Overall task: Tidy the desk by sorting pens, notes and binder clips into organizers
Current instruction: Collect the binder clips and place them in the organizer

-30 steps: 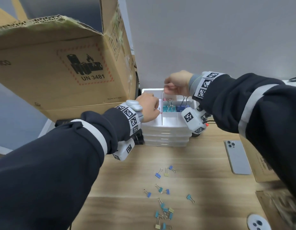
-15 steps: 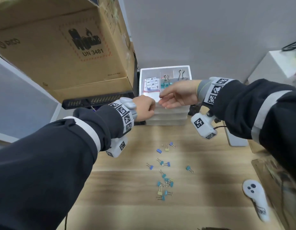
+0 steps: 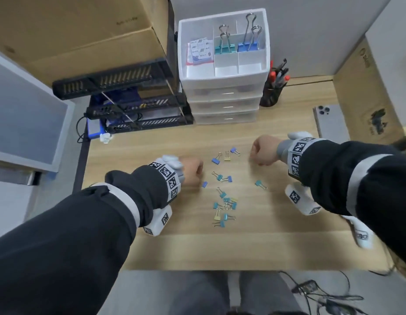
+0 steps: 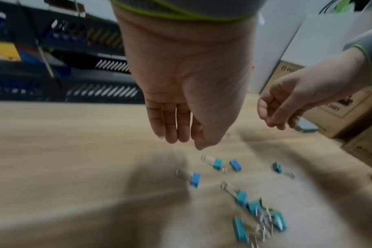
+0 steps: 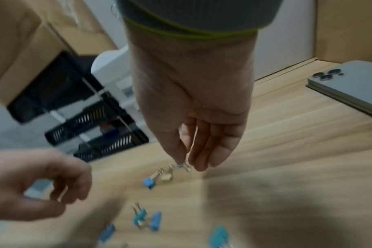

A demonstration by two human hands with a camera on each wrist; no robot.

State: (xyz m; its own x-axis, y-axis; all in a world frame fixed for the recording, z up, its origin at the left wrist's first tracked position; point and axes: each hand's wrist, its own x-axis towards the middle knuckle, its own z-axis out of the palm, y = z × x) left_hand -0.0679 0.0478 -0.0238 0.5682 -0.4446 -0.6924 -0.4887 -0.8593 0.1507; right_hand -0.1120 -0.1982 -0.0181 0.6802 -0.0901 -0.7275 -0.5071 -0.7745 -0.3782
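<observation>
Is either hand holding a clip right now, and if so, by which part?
Neither. The left hand hangs loosely curled above the desk, holding nothing. The right hand is also free; its fingertips hover by a small blue binder clip, grip not made.

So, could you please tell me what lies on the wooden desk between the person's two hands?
In the head view, small blue, teal and yellow binder clips lie scattered between the left hand and right hand.

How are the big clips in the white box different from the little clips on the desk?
The big clips stand upright in the compartments of the white box; the little clips lie flat, scattered on the desk. There are only a few big clips, but many little clips. Both kinds have silvery wire handles, and both include blue and teal ones.
</observation>
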